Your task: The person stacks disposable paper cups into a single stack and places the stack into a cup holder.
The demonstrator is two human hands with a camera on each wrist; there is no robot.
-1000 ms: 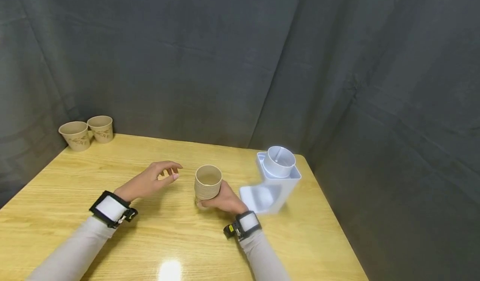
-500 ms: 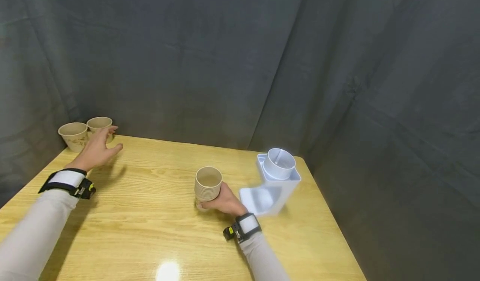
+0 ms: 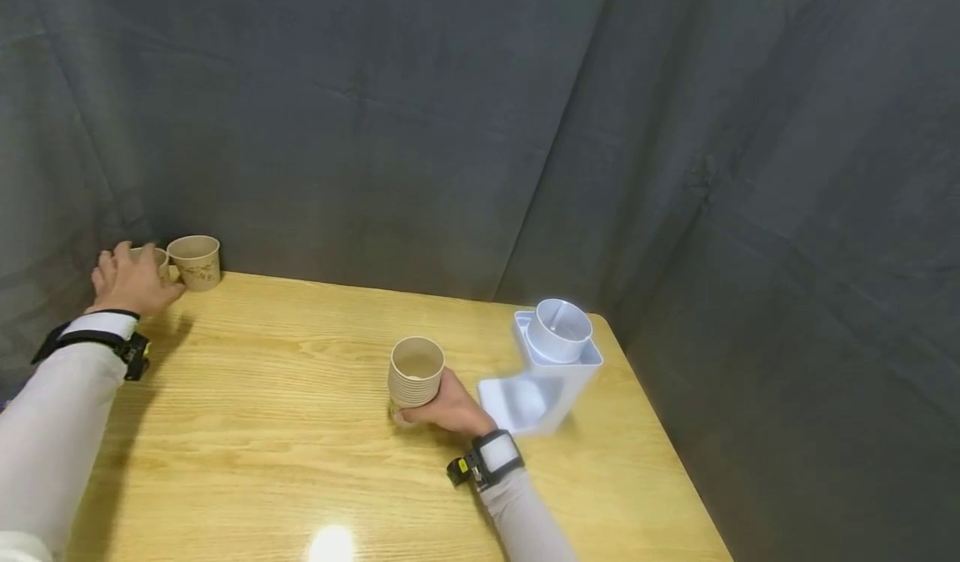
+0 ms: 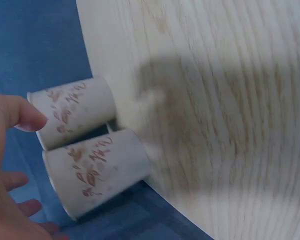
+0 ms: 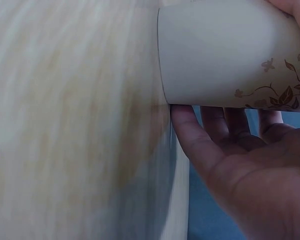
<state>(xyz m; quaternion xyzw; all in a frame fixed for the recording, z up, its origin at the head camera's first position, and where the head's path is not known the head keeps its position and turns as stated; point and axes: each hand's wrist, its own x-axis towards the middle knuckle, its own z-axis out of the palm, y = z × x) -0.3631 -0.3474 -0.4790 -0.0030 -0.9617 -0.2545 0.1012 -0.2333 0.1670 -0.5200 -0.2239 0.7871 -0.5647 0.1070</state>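
Observation:
At the far left of the table, my left hand [image 3: 133,282] is over the left paper cup [image 3: 162,263], its fingers spread and hiding most of it. In the left wrist view the thumb [image 4: 30,117] overlaps one cup's rim, and the hand is not wrapped round either cup; whether it touches cannot be told. Right beside it stands a second paper cup [image 3: 197,263] with a brown plant print. Mid-table, my right hand [image 3: 448,403] grips a stack of nested paper cups [image 3: 415,370], upright and low. The right wrist view shows the lowest cup [image 5: 225,55] with its base at the table.
A white plastic stand [image 3: 558,378] with a round cup-like top [image 3: 559,330] is right of the stack. Dark curtains [image 3: 360,128] hang behind the wooden table [image 3: 285,429] and along its sides. Both cups at left are close to the back corner.
My left hand has moved from mid-table to the far left, past the right-hand cup and over the left one. My right hand and the cup stack have stayed put.

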